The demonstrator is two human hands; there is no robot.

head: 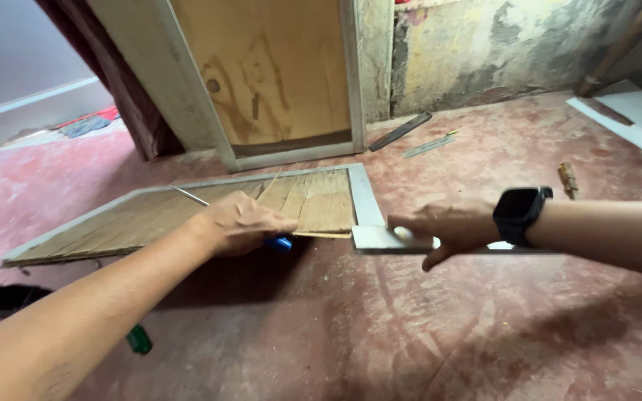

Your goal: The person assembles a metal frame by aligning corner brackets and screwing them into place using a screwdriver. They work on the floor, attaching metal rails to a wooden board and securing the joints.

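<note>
left hand [241,223] clenched around blue-handled screwdriver [279,243]; thin metal shaft seen running up and left from the fist, across the wooden panel [187,215]. right hand [443,232] closed in a pinch grasp on the near right corner of the grey metal frame [364,200], thumb over the flat strip, black wrist device [520,212] worn on that forearm.

panel held raised off the red floor [410,334] at its near edge, shadow cast beneath; far left end resting low. thin wood sheet seen cracked and splintered along the grain, one sliver lifted near the middle and another projecting at the near edge beside the screwdriver handle. judged as partly done: sheet loosened and broken in places, yet mostly seated inside the frame; far and right frame strips in place, near strip partly parted at the corner.

second framed wooden panel [276,74] leaned upright against the far wall. metal file [399,131] and narrow strip [429,145] laid on the floor far right, white boards [633,115] at far right. green-handled tool [140,339] laid near left, partly hidden by the forearm.

no containers found in view; contents not applicable.
</note>
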